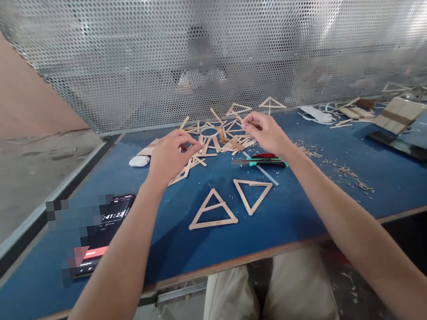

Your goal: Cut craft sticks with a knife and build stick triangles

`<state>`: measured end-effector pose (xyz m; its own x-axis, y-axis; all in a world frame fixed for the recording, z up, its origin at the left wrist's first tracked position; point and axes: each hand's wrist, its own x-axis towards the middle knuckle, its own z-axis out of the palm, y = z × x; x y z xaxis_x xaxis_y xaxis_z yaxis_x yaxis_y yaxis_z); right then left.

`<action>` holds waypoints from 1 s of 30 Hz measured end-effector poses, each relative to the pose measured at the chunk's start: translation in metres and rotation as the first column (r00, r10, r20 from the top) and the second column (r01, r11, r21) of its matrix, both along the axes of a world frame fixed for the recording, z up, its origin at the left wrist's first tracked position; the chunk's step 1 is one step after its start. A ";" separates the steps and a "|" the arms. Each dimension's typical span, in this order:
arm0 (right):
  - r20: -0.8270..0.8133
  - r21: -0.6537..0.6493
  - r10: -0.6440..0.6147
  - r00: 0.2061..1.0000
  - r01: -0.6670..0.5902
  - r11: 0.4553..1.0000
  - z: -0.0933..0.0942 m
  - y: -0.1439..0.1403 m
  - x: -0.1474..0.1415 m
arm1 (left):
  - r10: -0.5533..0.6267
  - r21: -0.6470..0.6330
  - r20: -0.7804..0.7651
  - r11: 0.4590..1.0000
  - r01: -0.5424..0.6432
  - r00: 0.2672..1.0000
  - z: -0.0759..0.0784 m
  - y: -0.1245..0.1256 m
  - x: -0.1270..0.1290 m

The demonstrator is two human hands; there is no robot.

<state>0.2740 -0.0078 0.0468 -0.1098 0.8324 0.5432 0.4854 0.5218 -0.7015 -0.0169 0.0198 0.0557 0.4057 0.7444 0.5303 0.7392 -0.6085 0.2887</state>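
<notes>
— Reaching over the blue table point(320, 204), both hands hover at the pile of wooden sticks point(215, 141). What do they hold?

— The left hand point(170, 155), at the pile's left edge, has its fingers curled together; whether a stick is pinched there cannot be told. The right hand point(266, 130), at the pile's right edge, draws thumb and fingertips together, its catch too small to make out.

— And around the pile?

— Two finished stick triangles point(212, 212) lie nearer the person than the pile. A green utility knife point(264, 161) rests just right of it, a phone point(107, 227) well to its left, wood shavings point(339, 168) scattered to its right.
</notes>
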 end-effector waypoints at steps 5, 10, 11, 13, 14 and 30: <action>-0.062 0.086 -0.012 0.998 0.017 0.996 -0.012 -0.007 -0.007 | 0.069 -0.004 -0.135 0.998 -0.070 0.988 -0.004 0.003 -0.004; 0.005 0.156 -0.049 0.999 0.048 0.987 -0.013 -0.016 -0.013 | -0.052 0.069 -0.114 0.996 0.060 0.992 -0.003 -0.005 0.006; 0.024 0.166 -0.039 0.999 0.034 0.985 -0.013 -0.018 -0.015 | -0.107 0.071 -0.096 0.991 0.114 0.990 -0.004 -0.006 0.010; 0.050 0.179 -0.037 0.998 0.028 0.983 -0.014 -0.020 -0.020 | -0.213 0.059 -0.096 0.974 0.219 0.972 -0.010 -0.007 0.018; 0.061 0.180 -0.052 0.997 0.040 0.983 -0.015 -0.021 -0.022 | -0.245 0.046 -0.120 0.967 0.252 0.962 -0.014 -0.007 0.022; 0.237 0.404 -0.400 0.885 0.284 0.870 -0.016 -0.024 -0.021 | 0.242 0.027 -0.270 0.969 -0.244 0.932 -0.014 0.006 0.013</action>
<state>0.2529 -0.0322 0.0304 -0.0603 0.6102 0.7899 0.8361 0.4631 -0.2939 -0.0035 0.0263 0.0412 0.3390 0.8415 0.4207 0.9148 -0.3993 0.0614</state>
